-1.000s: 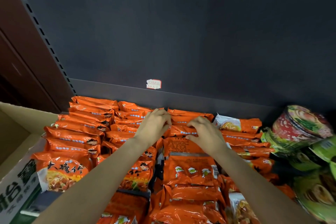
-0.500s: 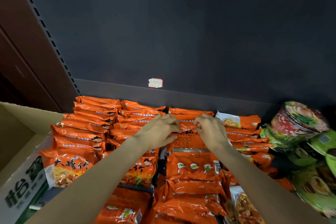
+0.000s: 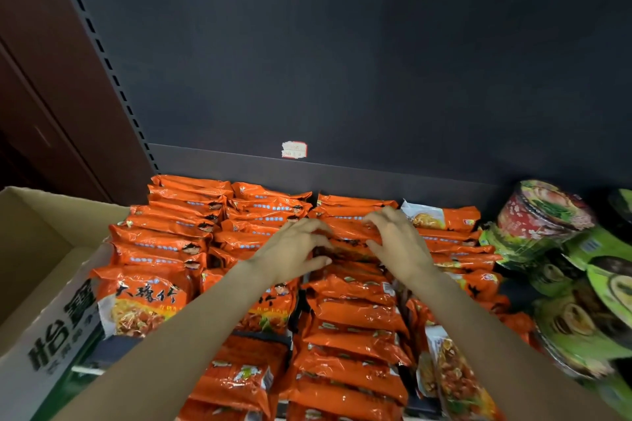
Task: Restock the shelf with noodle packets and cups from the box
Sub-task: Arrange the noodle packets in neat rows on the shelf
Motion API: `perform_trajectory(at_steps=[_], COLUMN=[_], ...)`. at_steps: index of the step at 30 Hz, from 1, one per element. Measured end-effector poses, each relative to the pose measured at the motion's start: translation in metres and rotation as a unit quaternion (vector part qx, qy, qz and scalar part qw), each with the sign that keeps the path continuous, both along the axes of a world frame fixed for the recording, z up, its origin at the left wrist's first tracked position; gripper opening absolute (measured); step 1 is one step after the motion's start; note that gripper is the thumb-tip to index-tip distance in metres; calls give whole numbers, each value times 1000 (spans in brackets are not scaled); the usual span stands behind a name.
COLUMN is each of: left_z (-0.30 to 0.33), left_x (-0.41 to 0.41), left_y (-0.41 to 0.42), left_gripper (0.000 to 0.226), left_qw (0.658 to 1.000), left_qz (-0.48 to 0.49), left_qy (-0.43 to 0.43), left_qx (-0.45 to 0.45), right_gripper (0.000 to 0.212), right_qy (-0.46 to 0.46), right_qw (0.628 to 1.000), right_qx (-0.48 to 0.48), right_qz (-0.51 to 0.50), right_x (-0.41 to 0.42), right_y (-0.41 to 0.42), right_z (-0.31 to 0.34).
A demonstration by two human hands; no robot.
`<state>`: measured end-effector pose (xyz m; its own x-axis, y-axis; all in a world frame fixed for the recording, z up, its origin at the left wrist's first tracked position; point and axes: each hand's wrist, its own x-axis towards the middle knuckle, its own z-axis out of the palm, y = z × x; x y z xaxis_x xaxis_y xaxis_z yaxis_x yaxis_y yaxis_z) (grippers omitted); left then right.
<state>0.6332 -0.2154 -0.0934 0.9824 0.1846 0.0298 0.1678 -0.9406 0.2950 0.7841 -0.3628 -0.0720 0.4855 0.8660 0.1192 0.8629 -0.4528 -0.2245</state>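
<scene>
1. Forearms reach in from the bottom edge, both bare, angled toward the middle of the shelf.
2. Orange noodle packets [image 3: 355, 314] fill the near rows, standing on edge and packed tight, one row running straight away between the two arms.
3. A cardboard box [image 3: 51, 328] sits at the left, open-topped, its printed side touching the leftmost packets.
4. Green-lidded noodle cups [image 3: 578, 314] lie tilted on their sides at the right, just beside the packets, with a red-walled cup [image 3: 543, 212] tipped over behind them.
5. The left hand [image 3: 294, 249] rests on the packet tops in the middle row, fingers spread and bent, fingertips touching the upper edge of one orange packet [image 3: 349, 232]; the thumb points right, below it.
6. The right hand [image 3: 396, 239] sits just beside, on the same packet from the other end, fingers spread and curled over its top edge. Whether either hand truly pinches the wrapper I cannot tell.
7. Further rows of packets [image 3: 191, 202] stack toward the back.
8. The shelf's dark back panel [image 3: 342, 61] rises behind, carrying a small torn price label [image 3: 294, 149].
</scene>
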Motion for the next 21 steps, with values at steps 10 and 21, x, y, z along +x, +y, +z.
perform_trajectory(at_steps=[10,21], left_z=[5,3], left_x=[-25,-56], left_y=[-27,-80], left_gripper=[58,50], left_qw=[991,994], left_qz=[-9,-37], left_qy=[84,84], left_qx=[-103,61], right_gripper=[48,57], right_qy=[170,151], right_qw=[978,981], right_qx=[-108,-118], right_qz=[50,25], right_x=[-29,-75], right_y=[-51,-86], right_z=[-11,-27])
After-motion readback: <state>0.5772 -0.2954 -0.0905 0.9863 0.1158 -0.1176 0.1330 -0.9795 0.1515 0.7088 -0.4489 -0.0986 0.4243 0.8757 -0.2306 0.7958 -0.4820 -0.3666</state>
